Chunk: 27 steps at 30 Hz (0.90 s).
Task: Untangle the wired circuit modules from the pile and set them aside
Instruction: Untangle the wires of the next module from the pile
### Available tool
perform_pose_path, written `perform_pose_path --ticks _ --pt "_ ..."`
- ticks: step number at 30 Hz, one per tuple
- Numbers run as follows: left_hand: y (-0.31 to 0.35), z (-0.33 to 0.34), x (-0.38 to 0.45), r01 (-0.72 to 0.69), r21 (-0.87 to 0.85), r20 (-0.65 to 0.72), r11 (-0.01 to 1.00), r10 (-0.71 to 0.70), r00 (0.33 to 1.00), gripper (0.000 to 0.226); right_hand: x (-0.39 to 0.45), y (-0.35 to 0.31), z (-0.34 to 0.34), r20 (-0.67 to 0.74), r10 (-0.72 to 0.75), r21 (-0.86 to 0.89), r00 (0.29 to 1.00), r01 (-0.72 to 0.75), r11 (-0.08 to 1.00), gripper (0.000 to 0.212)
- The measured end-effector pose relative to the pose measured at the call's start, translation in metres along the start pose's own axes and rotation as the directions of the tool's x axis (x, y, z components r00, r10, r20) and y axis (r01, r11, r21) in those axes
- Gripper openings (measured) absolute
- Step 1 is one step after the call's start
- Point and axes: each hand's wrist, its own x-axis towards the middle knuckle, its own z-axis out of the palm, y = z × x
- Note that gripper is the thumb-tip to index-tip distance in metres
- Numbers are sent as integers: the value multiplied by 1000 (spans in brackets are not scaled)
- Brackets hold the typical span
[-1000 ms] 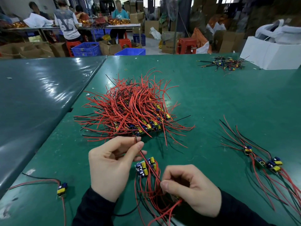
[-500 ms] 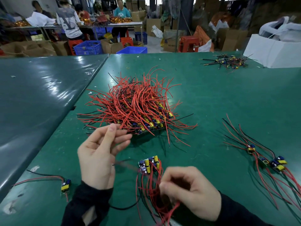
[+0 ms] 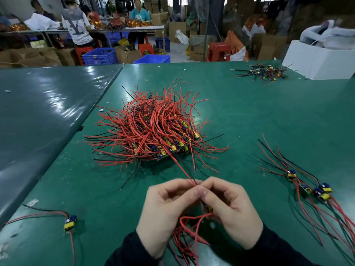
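Observation:
A big tangled pile (image 3: 153, 129) of red and black wires with small yellow-and-blue circuit modules lies on the green table (image 3: 249, 116). My left hand (image 3: 165, 212) and my right hand (image 3: 230, 210) meet in front of it, fingertips together. Both pinch a red and a black wire (image 3: 184, 172) that run up toward the pile. A small bunch of wired modules (image 3: 189, 233) hangs between my palms, one module partly hidden behind my right fingers. Several freed modules (image 3: 315, 191) lie at the right.
One single wired module (image 3: 70, 223) lies at the near left. Another small heap of modules (image 3: 263, 72) sits far right beside a white box (image 3: 318, 60). A darker table (image 3: 38, 116) adjoins on the left. People work at benches in the background.
My left hand came back from the left and joined my right hand on the wires. The bunch of modules that lay on the table is now lifted between my hands.

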Motion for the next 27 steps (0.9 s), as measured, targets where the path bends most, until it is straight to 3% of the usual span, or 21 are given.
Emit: perform_pose_path --ticks 6,14,17,21,27 --pt "-3 7 -2 97 -134 -112 986 -113 987 30 -1 4 0 -30 -111 -309 993 96 946 13" --pt "4 9 -4 174 -321 -128 931 -225 966 26 1 -3 -3 89 -93 -259 992 113 959 7" --pt "10 4 -3 156 -331 -147 931 -214 966 26 1 -5 -3 99 -126 -291 987 150 945 8" --pt "19 -8 3 68 -371 -185 926 -146 972 9 0 -5 0 123 -135 -306 983 167 937 10" --pt "23 -15 6 155 -446 -108 882 -225 968 17 1 -5 -4 114 -157 -372 981 188 909 10"
